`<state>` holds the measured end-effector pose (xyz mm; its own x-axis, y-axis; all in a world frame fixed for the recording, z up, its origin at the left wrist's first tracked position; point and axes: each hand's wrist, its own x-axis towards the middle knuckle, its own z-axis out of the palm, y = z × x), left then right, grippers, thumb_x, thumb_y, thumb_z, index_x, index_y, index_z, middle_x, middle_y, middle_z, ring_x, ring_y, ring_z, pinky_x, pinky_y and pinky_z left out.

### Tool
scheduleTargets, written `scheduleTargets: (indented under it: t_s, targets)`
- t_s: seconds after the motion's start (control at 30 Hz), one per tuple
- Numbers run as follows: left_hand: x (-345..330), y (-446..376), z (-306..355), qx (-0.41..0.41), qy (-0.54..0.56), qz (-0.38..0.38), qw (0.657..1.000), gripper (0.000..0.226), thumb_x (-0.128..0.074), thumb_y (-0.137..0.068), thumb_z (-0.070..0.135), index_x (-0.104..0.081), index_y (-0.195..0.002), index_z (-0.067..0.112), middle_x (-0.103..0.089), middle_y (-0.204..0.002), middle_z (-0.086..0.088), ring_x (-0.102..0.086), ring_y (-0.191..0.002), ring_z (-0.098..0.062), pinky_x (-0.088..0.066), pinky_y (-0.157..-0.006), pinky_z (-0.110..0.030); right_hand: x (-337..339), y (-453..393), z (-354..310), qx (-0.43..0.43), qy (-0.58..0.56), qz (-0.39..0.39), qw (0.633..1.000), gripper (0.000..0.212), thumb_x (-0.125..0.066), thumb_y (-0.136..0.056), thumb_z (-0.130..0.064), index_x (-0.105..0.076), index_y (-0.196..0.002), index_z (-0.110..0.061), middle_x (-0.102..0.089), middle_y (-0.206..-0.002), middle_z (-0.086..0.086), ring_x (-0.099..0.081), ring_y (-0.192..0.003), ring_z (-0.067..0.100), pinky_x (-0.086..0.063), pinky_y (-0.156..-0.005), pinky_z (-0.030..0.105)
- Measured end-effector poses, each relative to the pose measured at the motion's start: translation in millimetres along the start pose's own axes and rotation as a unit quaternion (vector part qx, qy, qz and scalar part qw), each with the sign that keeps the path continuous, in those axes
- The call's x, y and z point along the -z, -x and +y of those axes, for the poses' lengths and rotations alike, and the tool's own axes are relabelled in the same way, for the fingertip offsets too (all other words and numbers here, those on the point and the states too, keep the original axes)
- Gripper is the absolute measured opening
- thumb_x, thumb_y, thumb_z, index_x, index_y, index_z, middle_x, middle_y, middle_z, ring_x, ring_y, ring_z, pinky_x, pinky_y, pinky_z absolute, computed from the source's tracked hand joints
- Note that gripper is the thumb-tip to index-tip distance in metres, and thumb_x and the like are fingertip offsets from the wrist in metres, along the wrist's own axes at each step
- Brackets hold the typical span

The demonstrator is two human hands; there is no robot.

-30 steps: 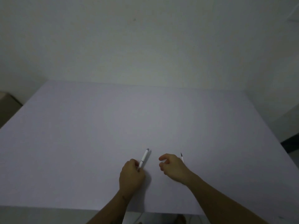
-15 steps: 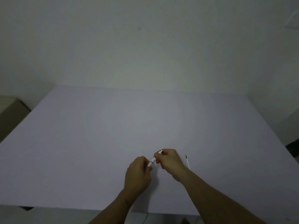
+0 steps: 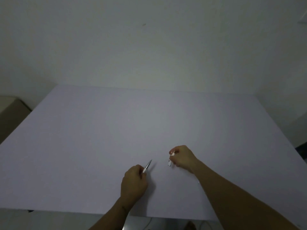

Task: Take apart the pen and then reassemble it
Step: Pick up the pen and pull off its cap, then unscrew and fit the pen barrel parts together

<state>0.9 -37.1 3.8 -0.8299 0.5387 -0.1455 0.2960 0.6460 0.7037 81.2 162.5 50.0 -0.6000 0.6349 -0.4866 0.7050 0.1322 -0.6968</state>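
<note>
Spanning the view, the pale worktop [image 3: 99, 138] carried both hands. The left hand [image 3: 133, 181] pinched the pen body [image 3: 147, 166]; the right hand [image 3: 182, 157] gripped a pulled-off cap [image 3: 170, 162] — disassembly seemed underway, reassembly still ahead.

A: What's in view besides the work?

B: Pale lavender table [image 3: 99, 138], plain top. Its far edge runs against an off-white wall [image 3: 149, 55] that carries one small dark mark [image 3: 144, 24].

A: Anything off the sides?

B: Beige box-like thing [image 3: 11, 112] past the far left corner, low. Dark patch [image 3: 303, 151] off the right edge. Thin pale cable [image 3: 148, 223] on the floor below the near edge.
</note>
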Motion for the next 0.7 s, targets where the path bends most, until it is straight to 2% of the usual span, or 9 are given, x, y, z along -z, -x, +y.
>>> scheduleTargets:
  t_s: [0.07,0.13,0.2,0.3,0.47,0.57,0.63,0.7]
  targets:
    - [-2,-4,7,0.003,0.020,-0.008,1.000,0.010,-0.059,-0.088,0.017,-0.062,-0.079,0.021,-0.061,-0.071,0.008,-0.056,-0.063,-0.006,-0.036,-0.052,-0.016,-10,3,7,0.007,0.048,0.018,0.999,0.027,-0.068,-0.075,-0.012,-0.064,-0.101,-0.018,-0.069,-0.096,0.006,-0.062,-0.077,0.018,-0.046,-0.056,0.022]
    - [-5,-8,10,0.022,0.041,-0.009,0.999,0.010,-0.059,-0.088,0.017,-0.063,-0.079,0.020,-0.062,-0.071,0.007,-0.058,-0.065,-0.009,-0.041,-0.054,-0.020,-19,-4,12,0.021,0.066,0.020,0.997,0.023,-0.068,-0.075,-0.011,-0.059,-0.094,-0.019,-0.067,-0.097,0.008,-0.061,-0.075,0.018,-0.040,-0.050,0.021]
    - [-5,-9,14,0.027,0.066,-0.011,0.997,0.011,-0.058,-0.089,0.018,-0.066,-0.081,0.018,-0.064,-0.072,0.004,-0.060,-0.068,-0.014,-0.050,-0.061,-0.028,-25,-5,16,0.042,0.091,0.027,0.995,0.017,-0.065,-0.075,-0.009,-0.058,-0.088,-0.018,-0.069,-0.094,0.010,-0.065,-0.077,0.022,-0.047,-0.056,0.025]
    - [-6,-16,16,0.030,0.070,-0.016,0.997,0.011,-0.059,-0.089,0.019,-0.069,-0.085,0.018,-0.065,-0.080,0.001,-0.061,-0.073,-0.012,-0.054,-0.069,-0.031,-33,-18,15,0.061,0.130,0.026,0.989,0.014,-0.062,-0.078,-0.012,-0.063,-0.091,-0.015,-0.070,-0.095,0.011,-0.066,-0.083,0.027,-0.054,-0.071,0.032]
    - [-4,-25,16,0.043,0.055,-0.026,0.997,0.013,-0.060,-0.082,0.012,-0.070,-0.089,0.018,-0.067,-0.086,-0.003,-0.062,-0.078,-0.019,-0.056,-0.074,-0.035,-40,-36,19,0.062,0.142,0.046,0.987,0.024,-0.062,-0.079,-0.015,-0.069,-0.102,-0.011,-0.071,-0.103,0.013,-0.066,-0.090,0.029,-0.052,-0.074,0.029]
    - [-1,-19,8,0.058,0.060,-0.034,0.996,0.014,-0.063,-0.081,0.011,-0.070,-0.088,0.021,-0.068,-0.081,0.000,-0.063,-0.074,-0.016,-0.056,-0.069,-0.031,-47,-33,26,0.063,0.147,0.026,0.987,0.041,-0.062,-0.082,-0.017,-0.060,-0.122,-0.012,-0.067,-0.112,0.013,-0.065,-0.096,0.030,-0.044,-0.074,0.023]
    - [1,-14,5,0.068,0.070,-0.030,0.995,0.014,-0.066,-0.080,0.011,-0.068,-0.084,0.024,-0.067,-0.076,0.003,-0.063,-0.069,-0.012,-0.052,-0.063,-0.023,-50,-26,28,0.052,0.110,0.028,0.992,0.043,-0.062,-0.083,-0.018,-0.059,-0.126,-0.013,-0.068,-0.105,0.010,-0.065,-0.087,0.024,-0.044,-0.070,0.020]
    - [0,-10,5,0.072,0.088,-0.022,0.993,0.014,-0.069,-0.081,0.011,-0.065,-0.080,0.025,-0.066,-0.073,0.005,-0.062,-0.068,-0.011,-0.047,-0.060,-0.018,-49,-19,24,0.041,0.041,0.044,0.997,0.032,-0.063,-0.084,-0.016,-0.066,-0.116,-0.014,-0.067,-0.088,0.002,-0.062,-0.070,0.011,-0.042,-0.054,0.009]
